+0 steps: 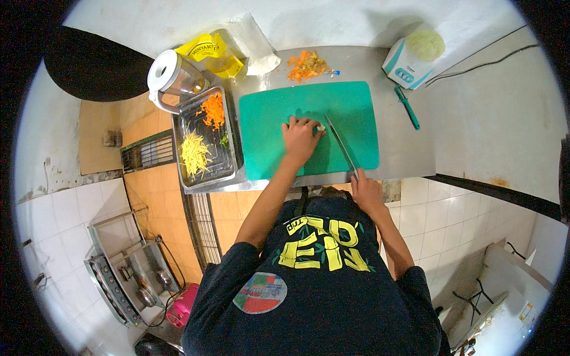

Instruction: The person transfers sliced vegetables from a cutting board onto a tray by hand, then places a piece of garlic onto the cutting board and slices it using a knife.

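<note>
Left hand (300,137) curls down, pinning a small pale piece (321,127) near the middle of the green cutting board (356,107). Right hand (366,188), at the counter's front edge, grips the knife (341,145), blade angled right up against that piece. Fingertips sit just beside the edge, so a slip could nick them. The piece is tiny; it may skid. Tray (228,151) of shredded vegetables hugs the board's left edge.
</note>
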A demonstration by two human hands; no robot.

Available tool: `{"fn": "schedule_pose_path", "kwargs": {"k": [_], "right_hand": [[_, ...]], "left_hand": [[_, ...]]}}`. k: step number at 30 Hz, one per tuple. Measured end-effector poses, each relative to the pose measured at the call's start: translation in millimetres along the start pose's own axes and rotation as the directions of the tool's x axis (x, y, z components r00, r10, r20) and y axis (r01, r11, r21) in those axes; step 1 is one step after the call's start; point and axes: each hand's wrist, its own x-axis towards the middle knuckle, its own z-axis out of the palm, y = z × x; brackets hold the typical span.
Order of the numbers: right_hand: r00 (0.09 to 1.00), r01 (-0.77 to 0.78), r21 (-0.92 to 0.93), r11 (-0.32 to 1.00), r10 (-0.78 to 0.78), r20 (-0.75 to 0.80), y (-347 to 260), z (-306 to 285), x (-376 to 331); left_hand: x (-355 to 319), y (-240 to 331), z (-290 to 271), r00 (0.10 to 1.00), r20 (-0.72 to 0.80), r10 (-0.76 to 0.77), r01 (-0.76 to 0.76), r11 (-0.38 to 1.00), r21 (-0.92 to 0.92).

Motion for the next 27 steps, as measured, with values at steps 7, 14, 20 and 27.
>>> {"fn": "schedule_pose_path", "kwargs": {"k": [7, 14, 20, 27], "right_hand": [[0.999, 0.036, 0.002, 0.999, -0.036, 0.022, -6.3, -6.7, 9.2], [0.998, 0.053, -0.102, 0.993, -0.048, 0.049, -8.1, -2.9, 14.1], [0.995, 0.078, -0.221, 0.972, -0.064, 0.071, -9.7, -13.7, 14.4], [0.994, 0.078, -0.192, 0.978, -0.063, 0.084, -8.5, -7.5, 14.3]], "left_hand": [[-5.1, -12.9, 11.6, 0.996, -0.079, 0.049, -0.052, 0.998, -0.036], [-6.8, -3.5, 10.5, 0.991, -0.129, 0.038, -0.036, 0.999, 0.015], [-7.3, -8.0, 15.6, 0.984, -0.155, 0.086, -0.086, 0.996, 0.005], [-7.6, -12.0, 16.2, 0.982, -0.088, 0.167, -0.160, 0.984, 0.074]]}}
